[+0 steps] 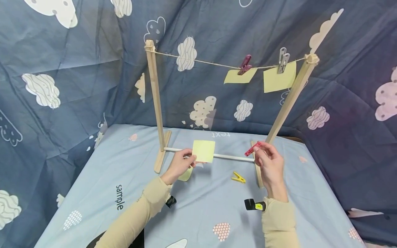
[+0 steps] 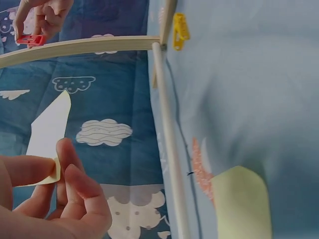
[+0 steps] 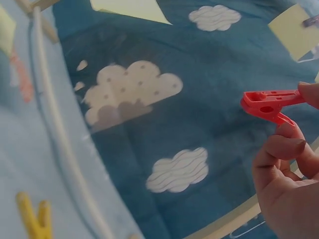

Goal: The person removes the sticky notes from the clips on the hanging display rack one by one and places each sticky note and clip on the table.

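Between thumb and fingers, my left hand (image 1: 183, 161) pinches a yellow paper square (image 1: 203, 151) by its edge, held up above the table. The left wrist view shows that paper (image 2: 51, 124) nearly edge-on. My right hand (image 1: 271, 163) holds a red clothespin (image 1: 252, 148) near the frame's right post. In the right wrist view, thumb and finger are on the handles of this clothespin (image 3: 269, 103). Beyond both hands a string (image 1: 211, 63) runs between two wooden posts. A dark red clothespin (image 1: 245, 64) and a grey clothespin (image 1: 283, 61) each clip a yellow paper to it.
A yellow clothespin (image 1: 238, 177) lies on the blue cloth (image 1: 192, 220). Another yellow paper (image 1: 185, 175) is partly hidden below my left hand. The left post (image 1: 156, 100) and right post (image 1: 288, 103) stand on wooden feet, joined low down by a white rod (image 1: 234, 157).
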A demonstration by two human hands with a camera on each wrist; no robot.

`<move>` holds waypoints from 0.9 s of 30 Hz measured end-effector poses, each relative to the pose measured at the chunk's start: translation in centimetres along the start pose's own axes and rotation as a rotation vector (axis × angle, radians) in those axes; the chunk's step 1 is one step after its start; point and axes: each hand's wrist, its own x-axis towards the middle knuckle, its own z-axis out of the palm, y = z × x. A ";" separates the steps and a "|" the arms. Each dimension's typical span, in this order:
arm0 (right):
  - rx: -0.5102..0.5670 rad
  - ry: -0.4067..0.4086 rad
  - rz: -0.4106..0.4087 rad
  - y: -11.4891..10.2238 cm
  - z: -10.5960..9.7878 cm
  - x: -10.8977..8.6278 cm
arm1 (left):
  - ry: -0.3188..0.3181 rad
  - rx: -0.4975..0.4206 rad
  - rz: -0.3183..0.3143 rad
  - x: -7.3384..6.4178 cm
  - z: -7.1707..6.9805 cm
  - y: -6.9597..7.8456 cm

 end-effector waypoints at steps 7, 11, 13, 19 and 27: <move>-0.065 -0.024 0.107 1.9 -1.2 -0.6 | -0.019 0.037 -0.009 0.0 0.6 -1.0; -0.151 -0.031 0.132 2.9 -1.8 -0.9 | -0.046 0.068 -0.019 -0.1 0.9 -1.7; -0.188 -0.044 0.144 3.4 -2.0 -1.0 | -0.052 0.090 -0.027 -0.1 1.0 -2.0; -0.352 -0.128 0.182 4.8 -2.8 -1.5 | -0.097 0.146 -0.044 -0.4 1.1 -2.9; -0.487 -0.261 0.245 7.0 -4.0 -2.2 | -0.168 0.270 -0.060 -0.9 1.6 -3.6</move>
